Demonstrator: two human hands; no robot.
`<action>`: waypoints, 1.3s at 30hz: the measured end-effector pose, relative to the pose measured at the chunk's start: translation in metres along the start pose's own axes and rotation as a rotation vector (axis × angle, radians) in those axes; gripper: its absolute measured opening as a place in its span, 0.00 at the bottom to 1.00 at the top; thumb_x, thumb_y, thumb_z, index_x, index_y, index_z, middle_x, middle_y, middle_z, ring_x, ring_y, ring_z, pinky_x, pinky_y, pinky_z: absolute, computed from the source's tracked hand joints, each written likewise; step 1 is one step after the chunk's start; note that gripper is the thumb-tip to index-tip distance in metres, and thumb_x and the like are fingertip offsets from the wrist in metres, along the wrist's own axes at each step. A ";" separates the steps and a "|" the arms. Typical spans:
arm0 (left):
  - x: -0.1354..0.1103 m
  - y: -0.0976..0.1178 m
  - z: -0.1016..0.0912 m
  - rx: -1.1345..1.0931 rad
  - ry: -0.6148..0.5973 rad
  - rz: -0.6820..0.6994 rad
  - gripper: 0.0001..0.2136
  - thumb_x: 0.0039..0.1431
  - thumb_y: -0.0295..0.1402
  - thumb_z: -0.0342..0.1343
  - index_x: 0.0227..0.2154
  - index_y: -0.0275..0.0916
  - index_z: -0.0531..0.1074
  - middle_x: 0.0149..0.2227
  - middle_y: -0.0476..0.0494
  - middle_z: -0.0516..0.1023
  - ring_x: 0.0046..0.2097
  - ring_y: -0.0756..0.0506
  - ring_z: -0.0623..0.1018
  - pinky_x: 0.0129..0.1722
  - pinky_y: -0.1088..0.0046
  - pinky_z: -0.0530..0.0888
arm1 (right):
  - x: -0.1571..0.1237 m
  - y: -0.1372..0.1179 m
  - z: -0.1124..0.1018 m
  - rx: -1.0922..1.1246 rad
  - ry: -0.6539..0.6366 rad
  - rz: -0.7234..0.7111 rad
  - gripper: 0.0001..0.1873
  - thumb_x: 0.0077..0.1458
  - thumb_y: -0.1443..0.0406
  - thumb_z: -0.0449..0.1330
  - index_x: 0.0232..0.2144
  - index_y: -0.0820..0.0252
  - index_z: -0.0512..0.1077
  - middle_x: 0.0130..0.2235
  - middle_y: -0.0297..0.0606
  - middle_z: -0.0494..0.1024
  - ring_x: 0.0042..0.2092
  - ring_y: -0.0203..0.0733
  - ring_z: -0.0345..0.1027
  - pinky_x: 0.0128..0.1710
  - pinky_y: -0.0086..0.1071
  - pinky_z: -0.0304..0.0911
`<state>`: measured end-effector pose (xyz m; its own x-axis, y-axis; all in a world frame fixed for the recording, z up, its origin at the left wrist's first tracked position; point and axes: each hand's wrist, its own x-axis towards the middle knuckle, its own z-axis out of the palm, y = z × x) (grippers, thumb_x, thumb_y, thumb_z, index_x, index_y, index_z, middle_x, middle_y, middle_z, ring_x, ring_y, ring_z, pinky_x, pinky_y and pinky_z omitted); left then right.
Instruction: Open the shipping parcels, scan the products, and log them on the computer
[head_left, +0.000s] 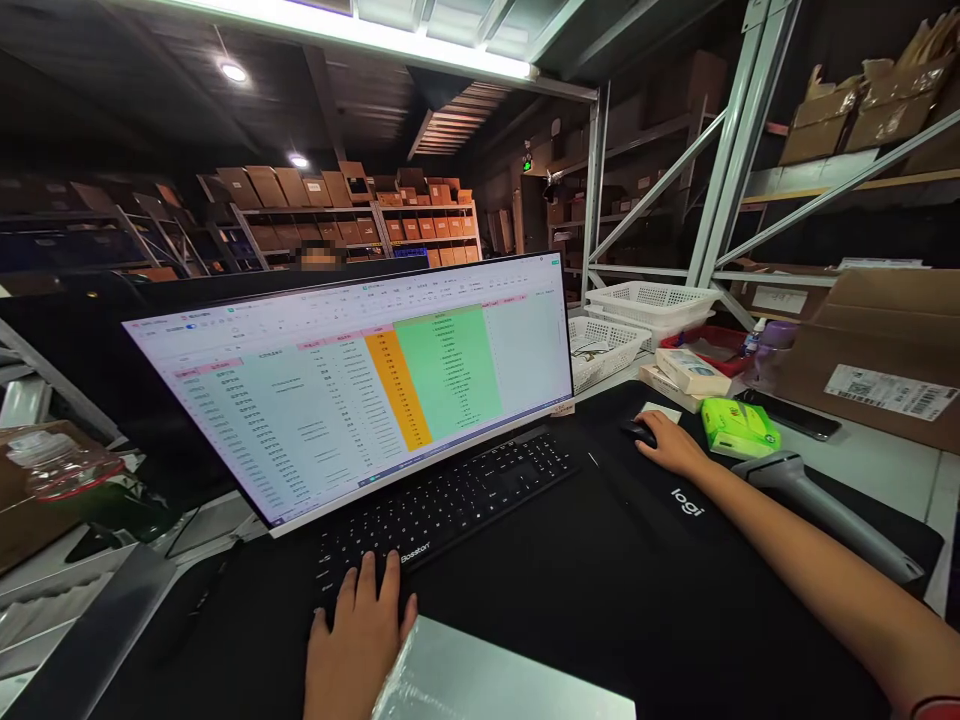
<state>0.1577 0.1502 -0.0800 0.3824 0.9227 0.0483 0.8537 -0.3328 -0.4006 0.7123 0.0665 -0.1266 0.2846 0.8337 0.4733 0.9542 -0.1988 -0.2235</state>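
Note:
My left hand (360,630) lies at the near left corner of a black keyboard (465,495), its fingers stretched out over the lower keys. Just right of that hand is a pale, shiny flat item (510,675), cut off by the bottom edge. My right hand (667,442) is curled over a black computer mouse (637,432) on a black desk mat (585,600). Behind the keyboard stands a wide monitor (337,390) showing a spreadsheet with orange and green columns.
Right of my right arm lie a grey barcode scanner (825,510), a green packet (739,427), a phone (795,414) and small boxes (690,372). A cardboard box (885,350) and white baskets (649,300) stand behind. At left is a bottle (82,480). A person (319,257) is beyond the monitor.

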 end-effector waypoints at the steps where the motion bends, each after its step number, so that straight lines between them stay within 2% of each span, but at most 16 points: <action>1: 0.000 0.000 -0.001 0.000 -0.006 -0.001 0.26 0.73 0.36 0.36 0.70 0.39 0.55 0.72 0.32 0.58 0.70 0.35 0.64 0.62 0.50 0.69 | 0.000 -0.001 0.000 -0.001 0.000 0.002 0.21 0.56 0.60 0.59 0.52 0.57 0.72 0.53 0.47 0.74 0.54 0.54 0.71 0.56 0.44 0.67; 14: 0.002 -0.002 0.008 0.035 0.011 0.006 0.26 0.73 0.36 0.37 0.70 0.40 0.56 0.72 0.33 0.57 0.70 0.35 0.65 0.61 0.51 0.70 | -0.002 0.002 0.002 -0.006 -0.039 0.024 0.25 0.60 0.58 0.57 0.59 0.53 0.72 0.59 0.46 0.70 0.58 0.52 0.71 0.60 0.44 0.66; 20: 0.002 -0.001 0.009 0.020 0.039 0.014 0.26 0.73 0.36 0.36 0.70 0.39 0.56 0.71 0.31 0.58 0.69 0.35 0.65 0.60 0.50 0.70 | -0.002 0.001 0.002 0.002 -0.013 0.009 0.27 0.59 0.59 0.58 0.60 0.54 0.70 0.58 0.46 0.71 0.57 0.52 0.71 0.60 0.44 0.66; 25: 0.002 -0.002 0.011 0.034 0.035 0.012 0.26 0.73 0.37 0.37 0.70 0.39 0.56 0.71 0.32 0.58 0.69 0.35 0.65 0.60 0.51 0.70 | -0.001 0.000 0.001 0.001 0.011 -0.015 0.23 0.57 0.60 0.59 0.54 0.55 0.71 0.53 0.46 0.74 0.55 0.52 0.71 0.59 0.44 0.66; 35: 0.002 -0.002 0.009 0.045 0.018 0.011 0.26 0.73 0.36 0.34 0.70 0.40 0.56 0.72 0.32 0.58 0.70 0.36 0.64 0.61 0.51 0.70 | -0.002 0.002 0.003 0.018 -0.012 0.010 0.27 0.58 0.59 0.58 0.60 0.51 0.71 0.59 0.45 0.71 0.58 0.52 0.71 0.61 0.47 0.65; 39: 0.002 -0.001 0.007 0.039 -0.012 0.005 0.26 0.73 0.37 0.34 0.71 0.40 0.54 0.72 0.33 0.56 0.70 0.36 0.63 0.61 0.52 0.70 | -0.001 -0.001 -0.001 0.007 -0.005 0.010 0.26 0.57 0.60 0.59 0.58 0.55 0.71 0.56 0.47 0.73 0.57 0.52 0.71 0.60 0.44 0.66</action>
<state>0.1547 0.1538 -0.0857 0.3823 0.9234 0.0354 0.8372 -0.3299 -0.4362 0.7108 0.0653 -0.1261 0.2938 0.8345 0.4662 0.9506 -0.2038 -0.2343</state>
